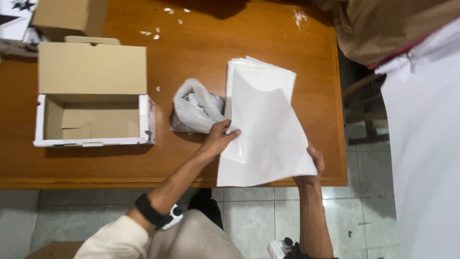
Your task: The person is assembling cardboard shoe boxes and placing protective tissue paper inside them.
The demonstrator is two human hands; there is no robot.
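The stack of white sheets (261,120) lies on the wooden surface (201,43) with its long axis running from the far side toward the person, its near end overhanging the front edge; the left hand (219,138) rests against the stack's left edge, fingers curled onto the top sheet, thumb side toward the crumpled grey plastic bag (195,108) that sits just beside it; the right hand (315,160) is at the near right corner, mostly hidden under the paper, so it appears to pinch that corner from beneath, though the grip itself cannot be made out; both hands are on the stack, the left higher up its side, the right at its overhanging end; the top sheet bows upward between them. The open cardboard box (93,112), lid flap up, stands well apart to the left.
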